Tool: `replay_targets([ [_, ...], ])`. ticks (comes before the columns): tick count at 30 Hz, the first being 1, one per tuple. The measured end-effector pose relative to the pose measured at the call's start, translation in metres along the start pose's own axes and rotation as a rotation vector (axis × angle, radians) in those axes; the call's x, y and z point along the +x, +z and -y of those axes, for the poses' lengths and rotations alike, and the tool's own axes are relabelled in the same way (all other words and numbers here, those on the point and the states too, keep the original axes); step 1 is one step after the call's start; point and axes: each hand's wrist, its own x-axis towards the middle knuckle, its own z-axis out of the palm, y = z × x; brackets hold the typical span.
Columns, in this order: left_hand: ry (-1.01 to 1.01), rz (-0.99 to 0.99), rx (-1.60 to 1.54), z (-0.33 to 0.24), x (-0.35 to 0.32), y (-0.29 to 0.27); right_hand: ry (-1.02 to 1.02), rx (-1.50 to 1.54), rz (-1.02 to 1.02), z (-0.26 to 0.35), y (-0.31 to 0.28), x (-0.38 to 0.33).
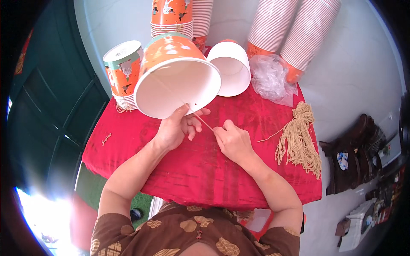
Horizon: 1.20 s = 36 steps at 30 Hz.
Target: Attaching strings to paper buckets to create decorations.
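low and left of the tilted bucket (177, 77), got a little scrap of string (106, 139) lying on the red cloth (132, 145). just left of the tilted bucket, a stack of upside-down orange buckets (123, 72), with string loops (124, 107) around the foot.

holding the tilted bucket itself over the cloth, open white mouth toward the person. at the near edge of the rim, steadying with the left hand (172, 129): thumb pressed on the inside, other fingers curled loosely underneath with gaps between. from beside that thumb, a thin cord (201, 120) running out near a small dark hole (195, 104). can't tell whether threaded through or just lying over the rim.

right of the tilted bucket and a bit behind, a white-mouthed bucket (230, 70) on its side. below that, pinching the cord between thumb and forefinger with the right hand (234, 141), remaining fingers folded in. further right, a crumpled plastic bag (273, 81), tall stacks (273, 25) and a bundle of string (301, 132).

tips: brace the rim close to the hole, pinch nearer the card for better control, and draw smoothly. don't yank, could well tear the edge.
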Motion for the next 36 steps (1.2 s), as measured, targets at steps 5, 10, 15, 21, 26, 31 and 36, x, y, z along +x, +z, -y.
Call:
replay_targets([
  [5, -0.103, 0.122, -0.076, 0.002, -0.004, -0.011, 0.144, 0.056, 0.055, -0.009, 0.007, -0.005],
  [10, -0.125, 0.107, 0.013, 0.007, -0.005, -0.009, 0.717, 0.829, 0.013, -0.027, 0.011, -0.005],
  [15, -0.186, 0.141, 0.009, 0.015, -0.004, -0.008, 0.799, 1.407, -0.170, -0.040, 0.010, -0.004],
  [21, -0.240, 0.130, 0.091, 0.022, -0.003, -0.009, 0.815, 1.697, -0.259, -0.047, 0.004, -0.001],
  [26, -0.254, 0.143, 0.103, 0.029, -0.003, -0.010, 0.783, 1.758, -0.254, -0.048, 0.005, -0.004],
  [31, -0.249, 0.139, 0.049, 0.028, -0.005, -0.010, 0.773, 1.756, -0.189, -0.041, 0.003, -0.001],
  [36, -0.260, 0.177, -0.018, 0.027, -0.004, -0.010, 0.864, 1.674, -0.218, -0.045, 0.007, -0.003],
])
